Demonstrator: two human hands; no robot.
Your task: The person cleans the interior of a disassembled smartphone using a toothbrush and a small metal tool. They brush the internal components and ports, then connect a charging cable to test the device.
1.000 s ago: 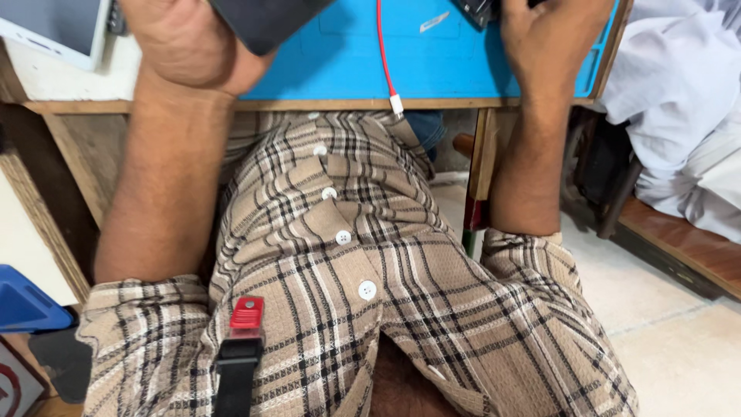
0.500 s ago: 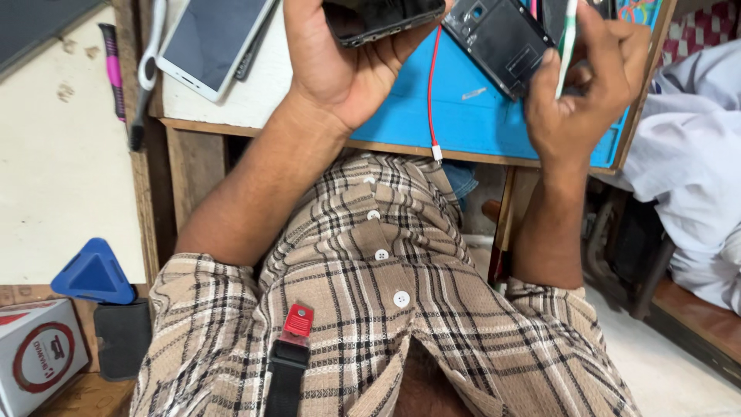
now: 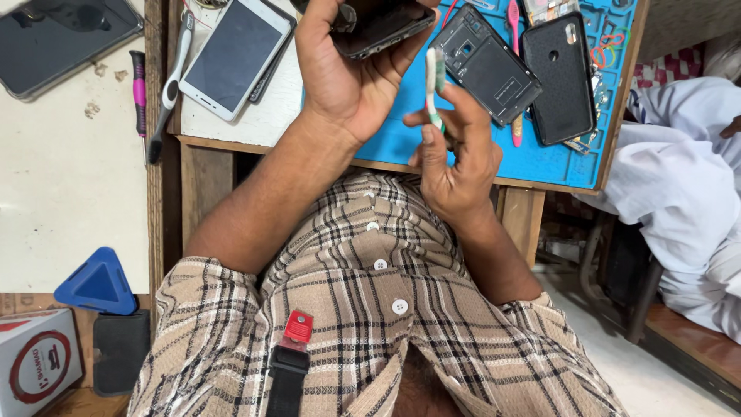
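Above the blue mat [image 3: 540,166], left fingers [image 3: 328,46] clasp a dark phone [image 3: 378,27]; right fingers [image 3: 432,116] pinch a white-green strip [image 3: 434,81].

Setting: small phone-repair workshop. Evidence — wooden counter [image 3: 231,147] covered by a blue silicone repair mat [image 3: 540,158] with moulded parts compartments; opened black phone frame [image 3: 485,63] with exposed interior; separate black phone back cover [image 3: 559,77]; white-framed smartphone [image 3: 234,58] lying screen-up; dark glossy tablet [image 3: 65,38]; pink-handled screwdriver [image 3: 139,89]; white-handled cleaning brush [image 3: 171,89]; blue triangular plastic pry pick [image 3: 98,282].
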